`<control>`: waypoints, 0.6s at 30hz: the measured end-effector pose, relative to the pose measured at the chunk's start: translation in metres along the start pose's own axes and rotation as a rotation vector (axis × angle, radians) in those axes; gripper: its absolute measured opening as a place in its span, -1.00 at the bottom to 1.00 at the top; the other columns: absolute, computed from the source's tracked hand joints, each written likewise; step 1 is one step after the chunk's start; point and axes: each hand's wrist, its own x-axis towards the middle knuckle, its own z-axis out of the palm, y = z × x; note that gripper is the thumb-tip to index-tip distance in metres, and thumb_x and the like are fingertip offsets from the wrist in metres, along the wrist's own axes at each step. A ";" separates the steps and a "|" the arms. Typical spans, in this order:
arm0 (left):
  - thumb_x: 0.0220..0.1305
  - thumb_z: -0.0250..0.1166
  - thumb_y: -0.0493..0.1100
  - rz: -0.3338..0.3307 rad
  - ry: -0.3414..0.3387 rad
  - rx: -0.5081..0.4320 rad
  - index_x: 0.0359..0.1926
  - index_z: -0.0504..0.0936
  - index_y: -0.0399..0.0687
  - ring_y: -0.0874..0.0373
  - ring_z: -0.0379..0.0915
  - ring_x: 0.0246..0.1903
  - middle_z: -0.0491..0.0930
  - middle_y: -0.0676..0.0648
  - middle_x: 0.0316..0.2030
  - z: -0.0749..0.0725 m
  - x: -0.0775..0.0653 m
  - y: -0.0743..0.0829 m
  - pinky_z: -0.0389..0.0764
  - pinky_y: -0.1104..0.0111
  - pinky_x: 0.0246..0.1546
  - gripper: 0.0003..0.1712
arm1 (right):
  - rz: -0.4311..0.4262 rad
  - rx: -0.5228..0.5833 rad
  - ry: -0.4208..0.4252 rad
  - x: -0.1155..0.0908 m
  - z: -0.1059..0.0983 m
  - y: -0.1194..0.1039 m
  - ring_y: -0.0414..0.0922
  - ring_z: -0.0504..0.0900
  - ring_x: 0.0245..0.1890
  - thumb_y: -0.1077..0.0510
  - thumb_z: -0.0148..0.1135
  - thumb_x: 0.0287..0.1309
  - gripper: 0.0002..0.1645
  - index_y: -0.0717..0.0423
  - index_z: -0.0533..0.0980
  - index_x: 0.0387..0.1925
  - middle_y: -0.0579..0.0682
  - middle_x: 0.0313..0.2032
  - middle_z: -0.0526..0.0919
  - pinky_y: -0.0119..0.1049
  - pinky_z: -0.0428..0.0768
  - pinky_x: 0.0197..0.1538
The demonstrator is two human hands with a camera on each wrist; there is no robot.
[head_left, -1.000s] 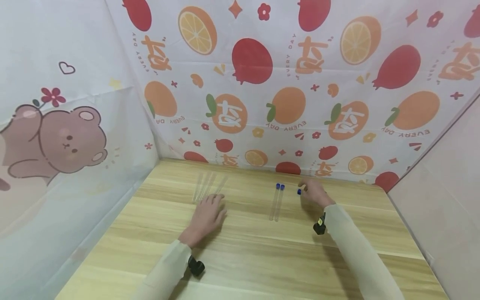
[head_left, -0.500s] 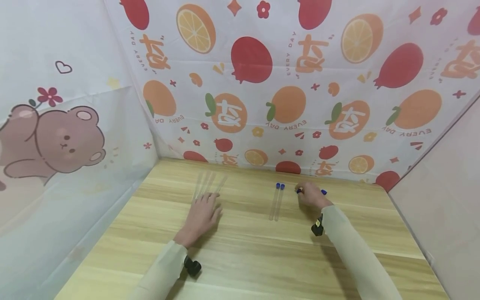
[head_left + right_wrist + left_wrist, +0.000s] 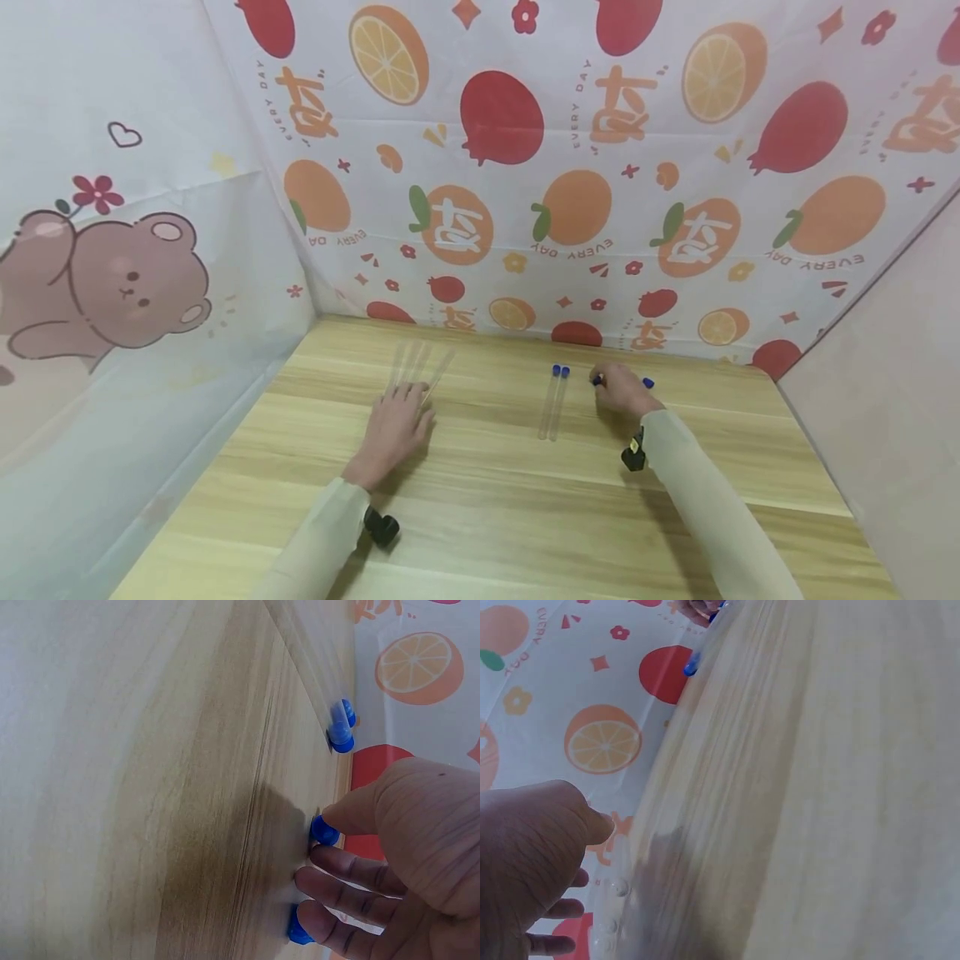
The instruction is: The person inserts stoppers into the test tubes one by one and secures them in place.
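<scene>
Several clear, slim tubes [image 3: 408, 367] without caps lie fanned out at the back left of the table. My left hand [image 3: 393, 425] is over their near ends, its fingers fairly straight; I cannot tell whether they touch the tubes. At the back right, my right hand [image 3: 624, 388] pinches a small blue cap [image 3: 324, 831] between thumb and index finger, low at the tabletop. Another blue cap [image 3: 298, 927] sits by its other fingers, which are spread loosely. Between the hands, two clear tubes with blue caps [image 3: 553, 404] lie side by side, caps pointing away from me.
The wood-grain table [image 3: 480, 517] meets a fruit-print cloth [image 3: 502, 117] along its back edge. On the left hangs a cloth with a bear print [image 3: 142, 283]. A pale wall [image 3: 885, 400] stands along the right side.
My right hand has lowered and closed its thumb and index finger on a blue cap, and another cap shows beyond it. My left hand has slid a little to the left.
</scene>
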 end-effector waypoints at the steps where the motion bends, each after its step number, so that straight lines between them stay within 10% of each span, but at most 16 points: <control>1: 0.32 0.35 -0.08 -0.008 -0.001 0.000 0.19 0.49 -0.16 -0.18 0.52 0.00 0.62 -0.27 0.07 -0.001 0.000 0.000 0.59 -0.03 -0.03 -0.51 | 0.004 0.000 -0.002 0.000 0.000 0.000 0.11 0.65 -0.03 0.31 0.13 0.29 -0.60 0.28 0.56 0.14 0.27 0.01 0.68 0.09 0.66 0.09; 18: 0.29 0.34 -0.11 -0.076 0.019 0.047 0.13 0.55 -0.17 -0.21 0.54 -0.06 0.69 -0.26 -0.03 0.002 0.012 0.005 0.59 -0.02 -0.11 -0.57 | 0.009 0.008 0.036 -0.003 0.002 0.005 -0.02 0.58 -0.23 0.35 0.15 0.28 -0.87 0.15 0.55 -0.18 0.11 -0.17 0.67 -0.14 0.63 -0.15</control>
